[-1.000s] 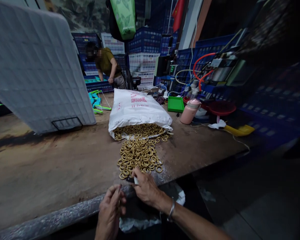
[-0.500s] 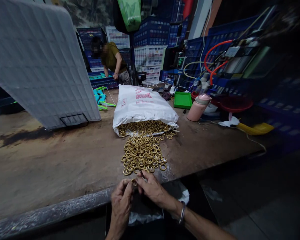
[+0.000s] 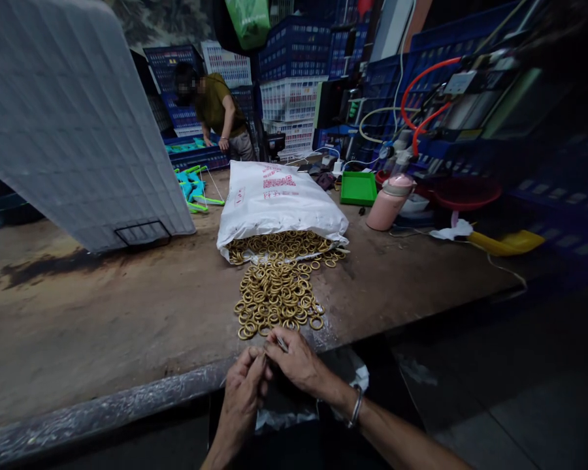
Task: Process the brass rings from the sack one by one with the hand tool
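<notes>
At the table's front edge, my left hand (image 3: pixel 242 390) pinches a brass-coloured ring that is mostly hidden by the fingertips now. My right hand (image 3: pixel 298 365) is closed beside it, fingertips meeting those of the left. A thin metal tool (image 3: pixel 283 343) sticks out between the right thumb and fingers; its working end is hidden. Just beyond both hands lies a heap of brass rings (image 3: pixel 274 294). It spills from the open mouth of a white printed sack (image 3: pixel 284 202), which lies on its side with more rings inside.
A tall pale ribbed panel (image 3: pixel 83 130) stands on the wooden table (image 3: pixel 102 313) at left. Toward the right are a green tray (image 3: pixel 358 189), a pink bottle (image 3: pixel 391 203) and a yellow scoop (image 3: pixel 512 243). Behind, a person (image 3: pixel 220 108) leans over a crate near stacked crates (image 3: pixel 294 98).
The view has shifted slightly. The right hand has turned a little and the tool catches more light. The ring between the fingertips, visible before, is now largely covered.
</notes>
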Tool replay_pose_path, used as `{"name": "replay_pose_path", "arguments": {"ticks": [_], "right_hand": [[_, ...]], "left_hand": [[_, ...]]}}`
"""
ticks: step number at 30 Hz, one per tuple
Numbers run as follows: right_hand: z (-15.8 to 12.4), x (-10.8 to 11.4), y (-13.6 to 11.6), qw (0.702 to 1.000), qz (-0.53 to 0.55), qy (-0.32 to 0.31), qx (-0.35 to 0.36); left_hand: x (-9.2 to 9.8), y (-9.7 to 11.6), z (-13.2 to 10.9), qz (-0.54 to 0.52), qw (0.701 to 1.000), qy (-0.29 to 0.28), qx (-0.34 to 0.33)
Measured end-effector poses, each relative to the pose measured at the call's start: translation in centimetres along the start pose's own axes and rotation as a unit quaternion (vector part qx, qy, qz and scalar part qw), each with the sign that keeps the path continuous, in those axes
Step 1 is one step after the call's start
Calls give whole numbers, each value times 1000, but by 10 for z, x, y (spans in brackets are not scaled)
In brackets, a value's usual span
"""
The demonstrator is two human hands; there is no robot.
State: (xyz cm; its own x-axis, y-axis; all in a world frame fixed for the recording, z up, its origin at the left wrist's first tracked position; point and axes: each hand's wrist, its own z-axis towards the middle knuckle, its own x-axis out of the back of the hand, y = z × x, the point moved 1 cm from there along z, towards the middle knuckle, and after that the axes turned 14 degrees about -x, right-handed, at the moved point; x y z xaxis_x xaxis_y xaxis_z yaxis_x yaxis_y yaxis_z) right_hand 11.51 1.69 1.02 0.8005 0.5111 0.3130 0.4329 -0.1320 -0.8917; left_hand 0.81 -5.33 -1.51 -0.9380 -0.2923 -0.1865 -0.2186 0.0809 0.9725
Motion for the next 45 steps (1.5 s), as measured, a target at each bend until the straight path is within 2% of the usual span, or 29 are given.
{"name": "replay_pose_path", "arguments": {"ticks": [4,6,9,12,16,25,29,34,38,41,45], "right_hand": [[-1,4,2,999,23,-26,-3],[-2,6,4,1000,11,-14,-5],[-5,9,9,997,-67,14,36],[-9,8,15,982,-173,7,79],[-13,7,19,955,-283,7,85],[-16,8,14,936,-343,-18,80],[-18,4,14,927,-371,-7,45],[-17,-5,14,924,-381,16,37],[-9,-10,9,918,-390,63,47],[0,-14,4,903,-409,117,61],[10,-21,1,881,-445,153,54]], "left_hand": [[-5,3,-2,-7,1000,13,14],[-6,2,-2,-14,999,21,21],[-6,-3,-1,-18,999,37,15],[-6,-5,-1,-20,999,40,-2],[-9,-1,-2,-24,999,26,-20],[-7,2,-7,40,995,17,-85],[-5,5,-17,39,997,31,-51],[-6,17,-38,-8,1000,-19,-4],[-2,21,-39,-104,989,54,87],[2,24,-35,-142,983,78,90],[7,23,-31,-164,979,92,81]]}}
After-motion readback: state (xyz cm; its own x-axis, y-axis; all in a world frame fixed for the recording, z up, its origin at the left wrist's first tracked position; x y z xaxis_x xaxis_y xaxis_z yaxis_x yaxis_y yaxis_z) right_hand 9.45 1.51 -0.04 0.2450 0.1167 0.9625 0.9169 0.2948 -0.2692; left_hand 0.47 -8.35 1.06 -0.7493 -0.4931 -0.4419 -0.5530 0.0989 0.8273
